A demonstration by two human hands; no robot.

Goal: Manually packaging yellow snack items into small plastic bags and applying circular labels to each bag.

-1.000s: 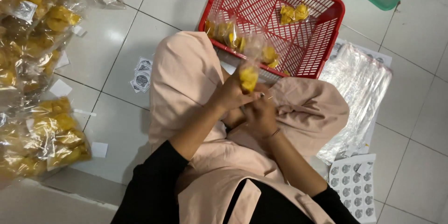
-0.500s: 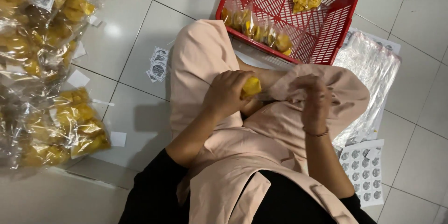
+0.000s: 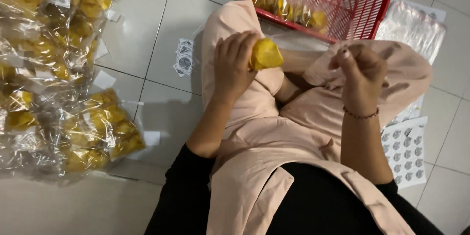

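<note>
My left hand grips a small clear bag of yellow snacks above my left knee. My right hand is raised over my right knee, apart from the bag, with thumb and fingers pinched together. A small pale speck shows at a fingertip; I cannot make out whether it is a sticker. A thin bracelet circles my right wrist. I sit on a tiled floor in a pale pink garment.
A red plastic basket ahead holds filled snack bags. A big pile of filled bags lies at left. A stack of empty clear bags is at right, a sticker sheet by my right leg, and loose stickers by my left knee.
My hands, together on the bag a second ago, have parted. The right hand has lifted off to the right, and the left hand keeps the bag.
</note>
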